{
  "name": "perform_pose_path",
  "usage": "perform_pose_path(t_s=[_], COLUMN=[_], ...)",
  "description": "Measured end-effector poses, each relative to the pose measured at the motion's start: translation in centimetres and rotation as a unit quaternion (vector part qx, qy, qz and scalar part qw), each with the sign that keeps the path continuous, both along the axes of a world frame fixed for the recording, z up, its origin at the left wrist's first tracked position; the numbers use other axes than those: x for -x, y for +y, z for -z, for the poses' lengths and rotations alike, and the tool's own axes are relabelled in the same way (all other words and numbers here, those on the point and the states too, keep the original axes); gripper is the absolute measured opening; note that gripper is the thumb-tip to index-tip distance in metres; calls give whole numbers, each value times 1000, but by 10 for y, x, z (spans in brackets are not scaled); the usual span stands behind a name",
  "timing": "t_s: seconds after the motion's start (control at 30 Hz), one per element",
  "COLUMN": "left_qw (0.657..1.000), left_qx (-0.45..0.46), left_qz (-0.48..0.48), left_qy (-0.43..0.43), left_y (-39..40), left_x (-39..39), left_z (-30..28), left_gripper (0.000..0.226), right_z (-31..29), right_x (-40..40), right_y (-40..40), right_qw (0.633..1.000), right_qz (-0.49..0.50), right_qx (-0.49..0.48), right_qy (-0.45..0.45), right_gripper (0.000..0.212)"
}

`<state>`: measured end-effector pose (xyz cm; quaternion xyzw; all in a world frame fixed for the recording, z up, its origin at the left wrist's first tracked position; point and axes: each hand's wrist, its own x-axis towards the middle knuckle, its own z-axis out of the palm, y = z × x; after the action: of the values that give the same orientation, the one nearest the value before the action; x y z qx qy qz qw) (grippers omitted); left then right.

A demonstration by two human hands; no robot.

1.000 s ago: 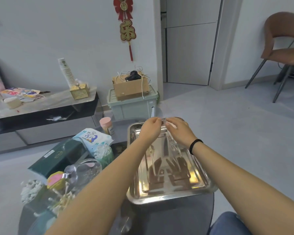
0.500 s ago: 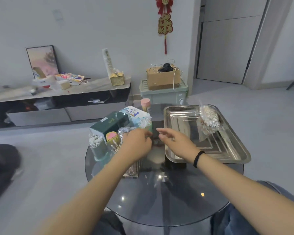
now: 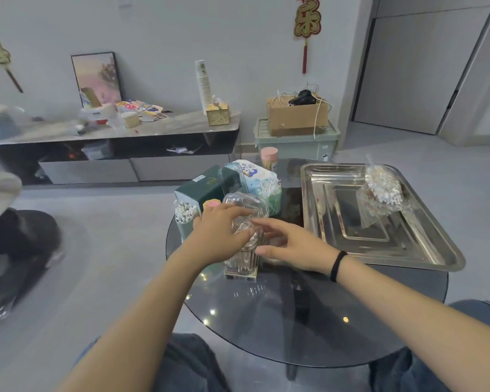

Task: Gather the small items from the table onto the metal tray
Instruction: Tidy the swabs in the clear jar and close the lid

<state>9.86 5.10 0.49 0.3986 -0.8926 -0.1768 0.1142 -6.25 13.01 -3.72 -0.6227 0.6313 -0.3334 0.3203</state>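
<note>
The metal tray [image 3: 425,250] lies on the right side of the round dark glass table [image 3: 280,321]. A clear bag of cotton swabs [image 3: 382,190] rests in the tray's far right corner. A clear ribbed swab container [image 3: 245,250] with a hinged clear lid [image 3: 246,203] stands left of the tray. My left hand [image 3: 218,236] wraps it from the left, fingers over its top. My right hand [image 3: 292,247], a black band on its wrist, touches the container's right side with spread fingers.
Behind the container stand a green box [image 3: 204,188], a blue-white pack [image 3: 252,171], a pink-lidded jar [image 3: 269,158], a cup of swabs [image 3: 185,215] and a pink-yellow item [image 3: 211,204]. A low cabinet [image 3: 111,142] and a storage bin [image 3: 297,142] line the wall.
Both hands left the tray, where the swab bag now lies, and moved left across the table to the clear container. The camera view swung left and back.
</note>
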Motion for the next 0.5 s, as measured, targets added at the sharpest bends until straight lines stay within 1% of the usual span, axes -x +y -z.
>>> perform_pose_path(t_s=[0.03, 0.13, 0.23, 0.27, 0.37, 0.43, 0.5], left_qw=[1000, 1000, 999, 998, 988, 986, 988], left_qx=[-12, -23, -34, -57, -130, -141, -131], left_qz=[-3, 5, 18, 25, 57, 58, 47], left_qy=[-5, -13, -14, 1, 54, 61, 66], left_y=[0, 1, 6, 7, 12, 14, 15], left_x=[-1, 2, 5, 6, 9, 12, 15], left_z=[0, -1, -3, -4, -8, -10, -11], left_gripper=[60, 44, 41, 38, 30, 32, 36], right_z=[1, 8, 12, 13, 14, 14, 14], right_x=[-1, -5, -11, -13, -16, -13, -8], right_y=[-1, -4, -5, -5, -4, -3, -1], right_qw=[1000, 1000, 1000, 999, 998, 997, 996], right_qz=[-1, 7, 26, 30, 50, 63, 76], right_qx=[-5, -7, 6, 14, 35, 42, 47], right_qy=[-3, -19, -14, -16, -28, -27, -21], right_gripper=[67, 80, 89, 87, 71, 67, 66])
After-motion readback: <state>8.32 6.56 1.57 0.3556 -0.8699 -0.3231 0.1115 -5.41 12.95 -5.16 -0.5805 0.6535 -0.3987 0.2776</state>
